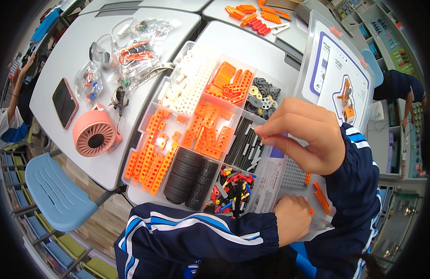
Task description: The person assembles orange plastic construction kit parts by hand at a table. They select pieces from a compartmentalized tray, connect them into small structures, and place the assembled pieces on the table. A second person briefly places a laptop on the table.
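Note:
My right hand [305, 137] hovers over the right side of a clear compartment box [147, 121], thumb and fingertips pinched together; whatever they hold is too small to make out. Below those fingertips lie black and grey axles [245, 142], with dark gears and wheels [263, 97] in the compartment behind. My left hand [294, 221] rests curled at the near right, beside a grey studded baseplate [294, 176] and small orange pieces. Its fingertips are partly hidden, so what they grip does not show. An orange beam [322, 197] lies right of it.
Other compartments hold white beams [189, 76], orange beams [152, 162], black tyres [182, 174] and mixed small connectors [231, 190]. Left are a pink fan [96, 132], a phone [65, 103] and bagged parts [136, 53]. An upright clear lid [305, 56] with an instruction sheet [347, 95] stands right.

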A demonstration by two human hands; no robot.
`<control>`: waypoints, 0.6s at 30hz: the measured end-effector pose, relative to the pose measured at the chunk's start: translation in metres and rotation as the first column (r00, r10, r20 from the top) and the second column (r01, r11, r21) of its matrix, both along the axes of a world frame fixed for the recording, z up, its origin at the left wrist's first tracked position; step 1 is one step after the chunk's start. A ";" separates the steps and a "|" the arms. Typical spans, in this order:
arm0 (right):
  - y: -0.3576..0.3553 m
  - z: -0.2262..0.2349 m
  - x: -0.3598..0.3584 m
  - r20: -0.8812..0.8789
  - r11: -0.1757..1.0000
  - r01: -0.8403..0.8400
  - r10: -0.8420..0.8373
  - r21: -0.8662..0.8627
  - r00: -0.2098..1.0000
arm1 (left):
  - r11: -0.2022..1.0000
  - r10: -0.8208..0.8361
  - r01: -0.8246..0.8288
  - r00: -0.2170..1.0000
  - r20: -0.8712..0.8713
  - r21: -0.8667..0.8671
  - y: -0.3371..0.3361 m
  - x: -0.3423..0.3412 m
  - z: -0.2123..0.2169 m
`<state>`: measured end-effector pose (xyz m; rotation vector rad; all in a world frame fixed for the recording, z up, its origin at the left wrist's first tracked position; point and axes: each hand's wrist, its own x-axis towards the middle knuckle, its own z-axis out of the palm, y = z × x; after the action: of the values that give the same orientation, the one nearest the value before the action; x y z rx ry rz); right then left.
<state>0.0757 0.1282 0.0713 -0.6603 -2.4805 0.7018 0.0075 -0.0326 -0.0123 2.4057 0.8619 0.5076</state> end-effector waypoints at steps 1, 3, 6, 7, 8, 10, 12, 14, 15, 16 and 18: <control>-0.003 0.001 -0.002 -0.019 0.999 0.023 -0.024 -0.041 1.000 | 1.000 0.004 -0.004 1.000 0.007 0.004 0.000 0.000 0.000; -0.009 0.002 -0.003 -0.049 0.992 0.065 -0.070 -0.109 0.996 | 1.000 0.007 -0.009 0.998 0.063 0.030 0.000 0.000 0.001; -0.013 0.001 -0.002 -0.074 0.975 0.098 -0.115 -0.201 0.991 | 0.985 -0.048 0.001 0.962 0.268 0.173 0.005 0.000 0.003; -0.013 -0.001 -0.001 -0.025 0.986 0.089 -0.093 -0.143 0.995 | 0.962 -0.110 0.006 0.924 0.367 0.272 0.008 -0.001 0.004; -0.010 -0.004 -0.002 0.023 0.994 0.059 -0.057 -0.094 0.998 | 0.931 -0.182 0.008 0.877 0.445 0.364 0.011 -0.002 0.006; -0.005 -0.014 -0.005 0.112 0.999 -0.039 0.039 -0.005 0.993 | 0.895 -0.256 0.022 0.843 0.474 0.445 0.010 -0.007 0.011; -0.001 -0.034 -0.019 0.197 0.983 -0.166 0.148 0.075 0.969 | 0.871 -0.321 0.047 0.808 0.494 0.490 0.010 -0.011 0.016; 0.001 -0.055 -0.039 0.248 0.960 -0.241 0.202 0.142 0.947 | 0.863 -0.371 0.073 0.764 0.528 0.501 0.009 -0.013 0.018; 0.002 -0.060 -0.043 0.347 0.944 -0.294 0.228 0.149 0.910 | 0.847 -0.382 0.076 0.774 0.505 0.526 0.011 -0.013 0.017; 0.003 -0.062 -0.044 0.301 0.949 -0.278 0.225 0.146 0.927 | 0.830 -0.398 0.080 0.778 0.486 0.552 0.013 -0.013 0.014; 0.007 -0.062 -0.044 0.344 0.957 -0.275 0.229 0.092 0.911 | 0.802 -0.430 0.113 0.791 0.436 0.587 0.016 -0.013 0.009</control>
<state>0.0318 0.1351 0.0096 -0.4352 -2.9327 0.5353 -0.0058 -0.0161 -0.0036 2.5617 0.0799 1.3902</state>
